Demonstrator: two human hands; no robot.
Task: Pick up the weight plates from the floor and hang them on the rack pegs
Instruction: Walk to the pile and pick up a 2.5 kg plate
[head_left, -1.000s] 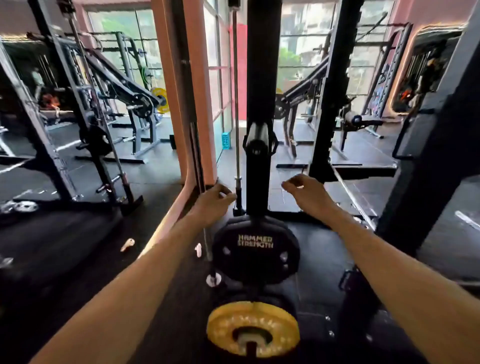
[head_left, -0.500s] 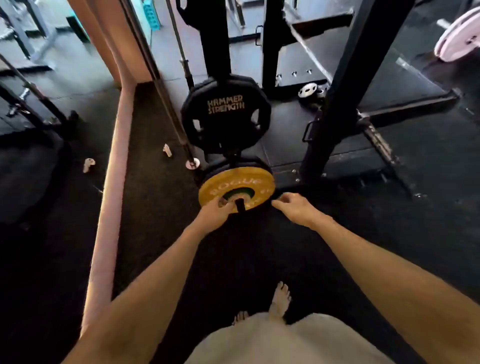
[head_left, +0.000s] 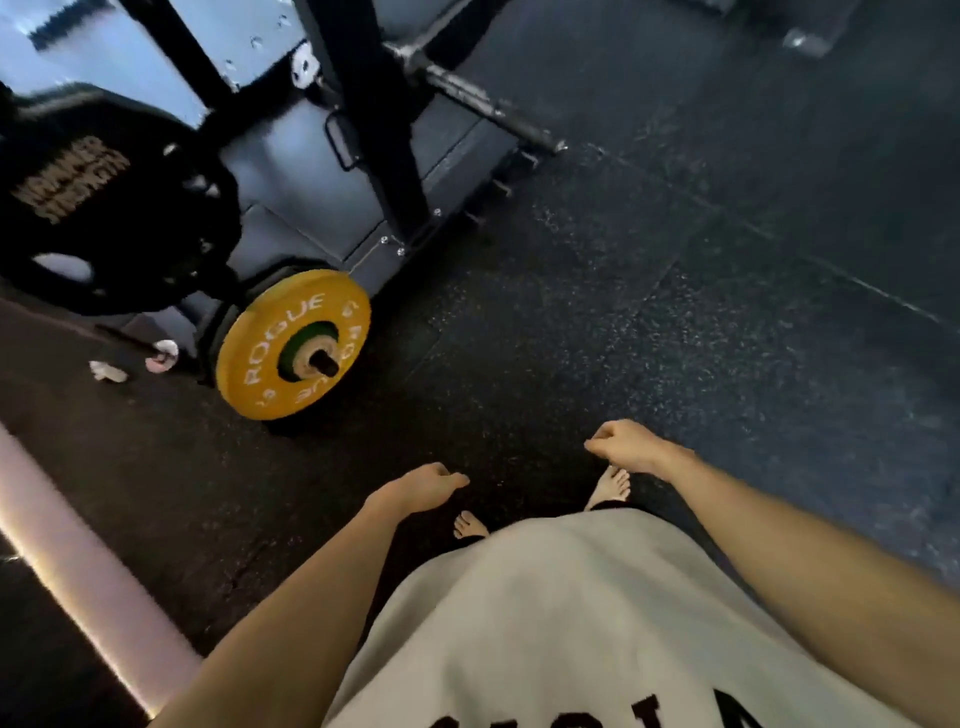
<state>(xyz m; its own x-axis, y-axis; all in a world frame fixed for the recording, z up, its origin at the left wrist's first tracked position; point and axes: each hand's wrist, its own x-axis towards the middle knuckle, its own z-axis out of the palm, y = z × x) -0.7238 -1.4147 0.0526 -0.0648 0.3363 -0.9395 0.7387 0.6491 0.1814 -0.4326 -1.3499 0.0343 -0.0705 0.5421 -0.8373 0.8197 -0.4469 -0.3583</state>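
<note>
A yellow Rogue weight plate (head_left: 293, 345) hangs on a low rack peg (head_left: 327, 365) at left centre. Above it, a large black Hammer Strength plate (head_left: 104, 208) hangs on the same black rack upright (head_left: 374, 130). My left hand (head_left: 421, 488) hovers low over the dark floor, below and right of the yellow plate, fingers loosely together and holding nothing. My right hand (head_left: 626, 447) is further right, curled into a loose fist, also holding nothing. Both hands are clear of the plates.
Dark speckled rubber floor (head_left: 675, 312) stretches to the right. The rack's metal base (head_left: 467, 98) runs across the top. A pale lit kerb (head_left: 67, 561) borders the left. Small white bits (head_left: 109, 371) lie by the rack foot. My bare feet (head_left: 608, 486) and grey shirt show below.
Both hands have come off the yellow plate and drawn back toward my body. The view has swung right and down, away from the rack.
</note>
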